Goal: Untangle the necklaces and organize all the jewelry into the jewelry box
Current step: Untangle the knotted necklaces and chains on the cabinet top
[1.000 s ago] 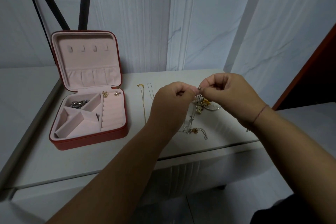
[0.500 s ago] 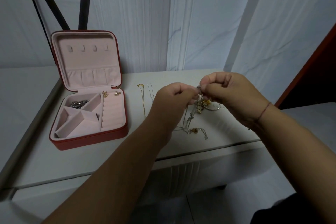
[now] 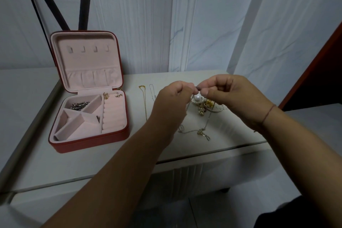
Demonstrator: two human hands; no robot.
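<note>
Left hand (image 3: 172, 102): raised over the table, right of the box; fingers curled, thumb and forefinger pinching a fine chain.
Right hand (image 3: 231, 98): level with the other hand and almost touching it at the fingertips; fingers curled, pinching the same chain.
Pearl pendant (image 3: 197, 98): hangs just below the spot where the two pinches meet, between the hands.
Tangled silver chain (image 3: 194, 132): runs down from the pinch to the table and lies on the near side of the hands, with a small gold charm on it. How the strands cross cannot be told.
Gold pieces (image 3: 205, 106): small heap on the table under the pearl, partly hidden by the right fingers.
Gold necklace (image 3: 144, 102): laid out straight on the table, between box and hands, apart from both.
Thin silver necklace (image 3: 152, 92): just right of the gold one, its near end hidden behind the left wrist.
Jewelry box (image 3: 88, 144): open, lid upright, at the left, well apart from the hands.
Box contents: silver bracelet (image 3: 79, 106) in the far-left compartment; two earrings (image 3: 105, 95) at the far end of the ring rolls.
Table (image 3: 83, 168): pale top carrying all items.
</note>
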